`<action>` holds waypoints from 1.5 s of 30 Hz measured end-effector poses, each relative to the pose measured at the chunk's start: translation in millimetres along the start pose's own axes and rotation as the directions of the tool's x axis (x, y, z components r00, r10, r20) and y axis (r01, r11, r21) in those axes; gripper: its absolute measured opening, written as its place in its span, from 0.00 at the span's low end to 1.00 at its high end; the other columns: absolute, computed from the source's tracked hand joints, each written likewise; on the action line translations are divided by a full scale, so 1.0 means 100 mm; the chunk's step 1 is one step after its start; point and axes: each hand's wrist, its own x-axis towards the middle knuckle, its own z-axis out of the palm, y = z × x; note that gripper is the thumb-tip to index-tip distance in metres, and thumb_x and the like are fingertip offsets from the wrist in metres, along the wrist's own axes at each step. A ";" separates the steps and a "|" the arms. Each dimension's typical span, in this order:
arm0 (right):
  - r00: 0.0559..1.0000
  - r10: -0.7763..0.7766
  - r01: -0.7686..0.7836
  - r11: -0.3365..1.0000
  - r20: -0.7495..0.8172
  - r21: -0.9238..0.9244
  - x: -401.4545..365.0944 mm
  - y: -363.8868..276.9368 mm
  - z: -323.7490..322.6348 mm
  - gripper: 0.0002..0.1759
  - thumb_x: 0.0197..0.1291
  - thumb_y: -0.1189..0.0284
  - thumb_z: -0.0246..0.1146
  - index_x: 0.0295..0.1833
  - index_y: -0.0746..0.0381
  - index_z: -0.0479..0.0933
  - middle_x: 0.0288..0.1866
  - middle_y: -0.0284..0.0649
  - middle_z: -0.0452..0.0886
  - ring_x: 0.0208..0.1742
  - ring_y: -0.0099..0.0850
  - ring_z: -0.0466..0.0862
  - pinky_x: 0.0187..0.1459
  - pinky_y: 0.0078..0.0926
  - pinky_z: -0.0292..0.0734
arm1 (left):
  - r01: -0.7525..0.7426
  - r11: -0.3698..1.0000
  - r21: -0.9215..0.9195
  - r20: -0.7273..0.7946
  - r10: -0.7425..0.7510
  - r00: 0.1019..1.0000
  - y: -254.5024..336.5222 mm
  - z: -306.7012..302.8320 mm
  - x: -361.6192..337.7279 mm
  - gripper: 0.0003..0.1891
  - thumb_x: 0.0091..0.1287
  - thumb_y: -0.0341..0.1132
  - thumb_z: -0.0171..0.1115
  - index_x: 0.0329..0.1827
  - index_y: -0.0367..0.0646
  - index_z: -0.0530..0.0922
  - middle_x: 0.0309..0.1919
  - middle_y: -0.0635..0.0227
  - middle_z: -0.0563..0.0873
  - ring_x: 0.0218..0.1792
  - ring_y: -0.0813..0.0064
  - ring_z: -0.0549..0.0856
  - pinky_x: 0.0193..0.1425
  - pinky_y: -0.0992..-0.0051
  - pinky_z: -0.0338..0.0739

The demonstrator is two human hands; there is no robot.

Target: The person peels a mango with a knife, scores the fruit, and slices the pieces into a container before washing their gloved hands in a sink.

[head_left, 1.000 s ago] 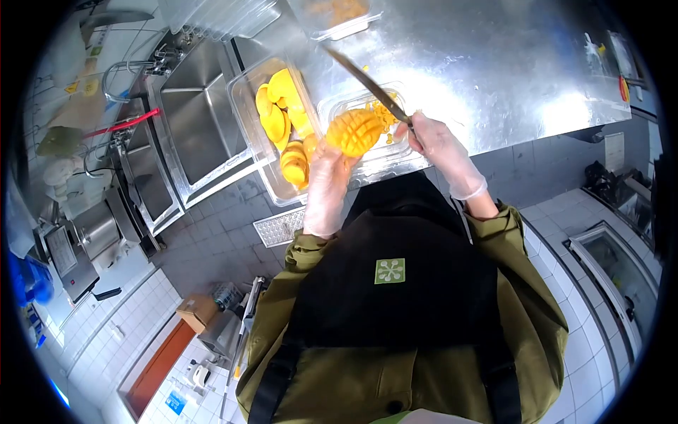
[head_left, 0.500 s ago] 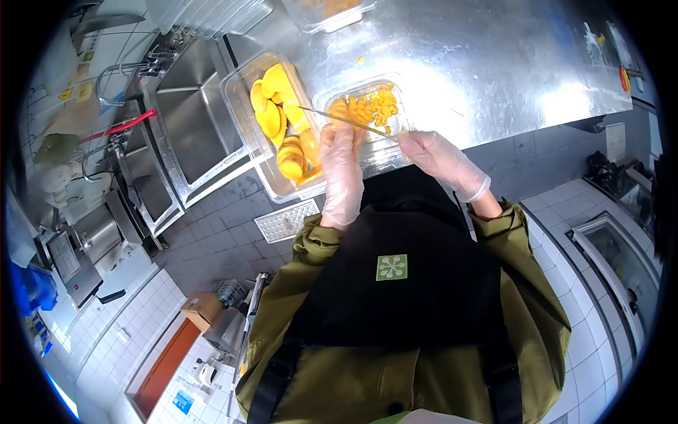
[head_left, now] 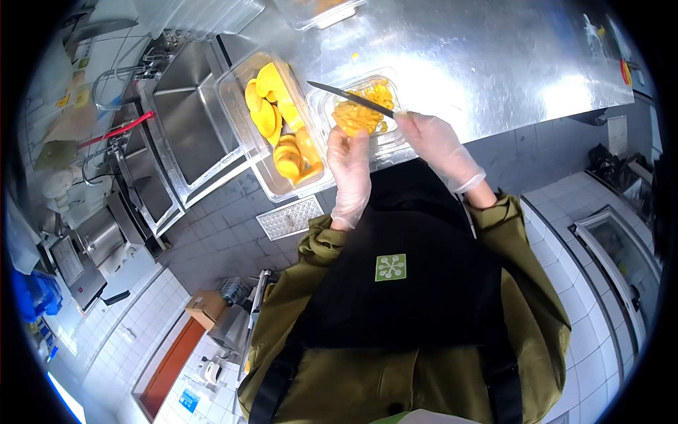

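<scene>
My right hand [head_left: 441, 150], in a clear plastic glove, is closed round the handle of a knife [head_left: 346, 95]. The dark blade points up and left. My gloved left hand [head_left: 349, 166] grips a cut piece of mango [head_left: 355, 119], its yellow flesh sliced into strips. Both hands are at the near side of a clear plastic container [head_left: 388, 145] with small yellow mango cubes [head_left: 380, 92] in it. The blade lies just over the mango piece; whether it touches cannot be seen. To the left, a larger clear container [head_left: 272, 191] holds several peeled mango pieces [head_left: 265, 116].
The containers stand on a steel counter [head_left: 466, 71], with a sink [head_left: 191, 127] to the left. Another clear container [head_left: 321, 14] is at the far edge of view. A small yellow scrap [head_left: 355, 56] lies on the counter. A black apron [head_left: 417, 304] covers my front.
The knife has turned so its flat side shows, and its tip has moved up. My left hand has tilted the mango piece, bringing its sliced flesh into view. My right hand has shifted slightly up.
</scene>
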 end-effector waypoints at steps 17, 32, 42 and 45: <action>0.999 0.003 -0.002 0.999 0.035 -0.036 -0.15 0.09 0.15 0.18 0.65 0.59 0.52 0.32 0.63 0.75 0.23 0.47 0.78 0.27 0.44 0.80 0.29 0.36 0.74 | 0.233 0.954 -0.188 -0.081 -0.252 0.964 -0.06 0.02 0.05 0.04 0.62 0.26 0.59 0.39 0.38 0.77 0.36 0.71 0.82 0.37 0.85 0.77 0.47 0.83 0.71; 0.943 0.240 -0.299 0.914 0.229 0.275 0.14 -0.08 0.26 0.26 0.68 0.54 0.46 0.27 0.64 0.73 0.16 0.39 0.72 0.20 0.32 0.74 0.28 0.28 0.70 | 0.151 0.983 -0.103 -0.015 -0.153 0.988 -0.19 -0.20 -0.04 0.05 0.61 0.22 0.59 0.32 0.43 0.73 0.35 0.74 0.81 0.36 0.88 0.76 0.44 0.85 0.69; 0.929 0.279 -0.342 0.895 0.242 0.284 -0.04 -0.06 0.09 0.25 0.69 0.57 0.46 0.37 0.69 0.75 0.24 0.45 0.76 0.27 0.32 0.74 0.36 0.28 0.71 | 0.219 0.883 -0.416 0.068 -0.209 0.975 -0.08 -0.26 0.03 0.03 0.64 0.25 0.56 0.37 0.41 0.72 0.46 0.64 0.80 0.49 0.70 0.80 0.60 0.67 0.73; 0.985 0.147 -0.168 0.939 0.090 0.301 -0.12 0.07 0.27 0.22 0.69 0.59 0.47 0.42 0.67 0.77 0.28 0.50 0.78 0.30 0.39 0.77 0.39 0.31 0.72 | 0.227 0.881 -0.415 0.077 -0.215 0.974 -0.07 -0.24 0.04 0.03 0.64 0.26 0.57 0.38 0.41 0.73 0.46 0.63 0.80 0.50 0.70 0.80 0.60 0.67 0.73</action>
